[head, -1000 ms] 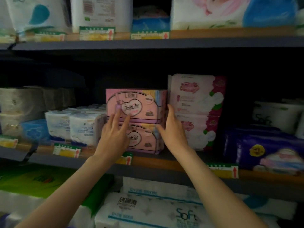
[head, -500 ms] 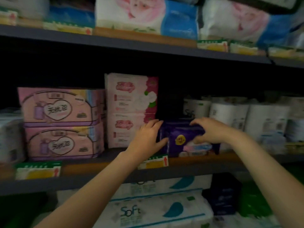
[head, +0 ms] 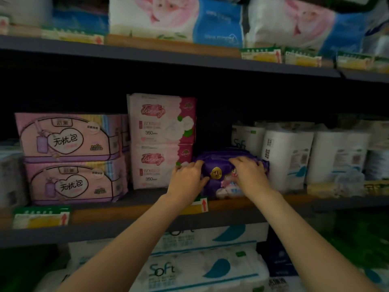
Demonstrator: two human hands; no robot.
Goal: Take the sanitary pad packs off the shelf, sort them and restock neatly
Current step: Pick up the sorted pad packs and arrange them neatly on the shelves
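A purple pad pack lies on the middle shelf, right of centre. My left hand grips its left end, fingers curled over the top. My right hand grips the pack's top right, covering much of its front. To the left stand two stacked white-and-pink pad packs. Further left, two pink packs with a heart label are stacked.
Toilet roll packs crowd the shelf right of the purple pack. Large tissue packs fill the shelf above, and "Soft" tissue packs lie below. Price tags line the shelf edges.
My hands left the pink heart packs and moved right to the purple pack. Both now close tighter on it, and the view has shifted right.
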